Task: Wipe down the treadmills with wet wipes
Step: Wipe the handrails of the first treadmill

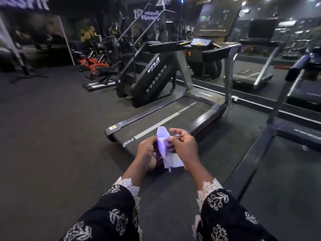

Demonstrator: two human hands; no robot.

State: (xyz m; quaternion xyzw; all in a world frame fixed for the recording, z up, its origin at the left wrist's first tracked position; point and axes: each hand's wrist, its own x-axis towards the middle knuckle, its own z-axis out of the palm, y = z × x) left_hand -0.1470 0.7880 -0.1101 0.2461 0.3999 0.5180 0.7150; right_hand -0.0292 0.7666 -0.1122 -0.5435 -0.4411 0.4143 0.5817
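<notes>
Your left hand [146, 152] and right hand [184, 146] both pinch a white wet wipe [164, 148], apparently half-unfolded, at frame centre before the black treadmill [166, 117]

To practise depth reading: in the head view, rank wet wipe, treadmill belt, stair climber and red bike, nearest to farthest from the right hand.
1. wet wipe, in the right hand.
2. treadmill belt, just ahead.
3. stair climber, ahead left.
4. red bike, far left.
</notes>
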